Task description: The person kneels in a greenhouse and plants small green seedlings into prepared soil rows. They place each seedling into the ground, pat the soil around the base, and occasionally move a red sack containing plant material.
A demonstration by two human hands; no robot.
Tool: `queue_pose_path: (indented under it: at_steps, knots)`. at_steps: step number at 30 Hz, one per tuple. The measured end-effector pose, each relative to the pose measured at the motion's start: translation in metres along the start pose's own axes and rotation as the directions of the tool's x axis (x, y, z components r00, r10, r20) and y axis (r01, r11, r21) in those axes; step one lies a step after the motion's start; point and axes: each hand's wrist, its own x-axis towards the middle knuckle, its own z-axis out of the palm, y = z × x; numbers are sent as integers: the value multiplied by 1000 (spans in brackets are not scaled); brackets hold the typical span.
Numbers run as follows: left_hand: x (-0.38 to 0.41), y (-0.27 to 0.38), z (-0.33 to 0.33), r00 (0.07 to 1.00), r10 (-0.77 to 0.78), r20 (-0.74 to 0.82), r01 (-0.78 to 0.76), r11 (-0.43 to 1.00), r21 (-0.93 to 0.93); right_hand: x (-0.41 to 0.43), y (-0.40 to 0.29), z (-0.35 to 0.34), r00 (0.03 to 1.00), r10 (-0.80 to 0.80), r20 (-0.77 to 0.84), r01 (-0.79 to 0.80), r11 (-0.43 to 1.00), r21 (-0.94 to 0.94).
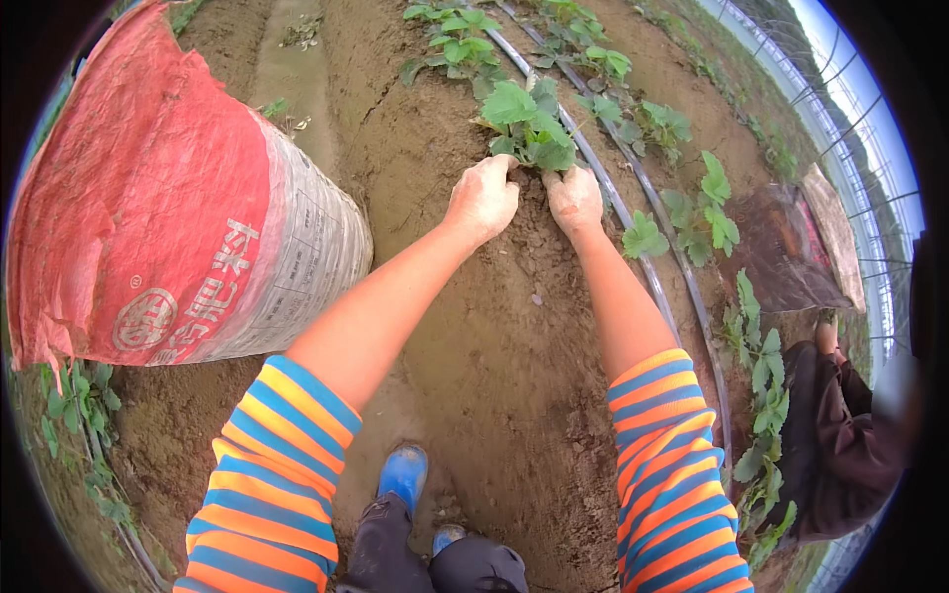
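Observation:
A strawberry plant point(528, 124) with broad green leaves grows in the bare soil of a raised bed in front of me. At the left of its base, my left hand point(483, 194) is curled, thumb and forefinger pinched against the low stems. My right hand point(575, 199) is at the other side of the base, its fingers pointing in under a leaf. That leaf hides the right fingertips, so its grip cannot be seen. Soil marks both hands.
A large red and white woven fertilizer sack point(185, 200) stands at left. Drip irrigation hoses point(652, 200) run along the bed past more strawberry plants point(697, 211). At right, another person point(845, 445) in dark clothes is beside a dark bag point(786, 248). My blue boot point(404, 474) stands in the furrow.

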Motion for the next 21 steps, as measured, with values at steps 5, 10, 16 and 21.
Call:
queue_pose_path:
  at_steps: [5,10,16,21]
  knots:
    - [50,9,39,967,-246,-69,252,962,105,11,-2,-10,999,48,22,-50,995,83]
    - [65,-4,38,998,6,-64,6,981,192,36,1,-22,977,28,211,-27,1000,-5]
    - [79,-7,35,997,-79,-22,82,981,177,39,-16,-26,988,8,155,34,963,-266]
    - [76,-6,42,994,3,-107,20,977,213,54,9,-29,936,-219,275,239,970,-42]
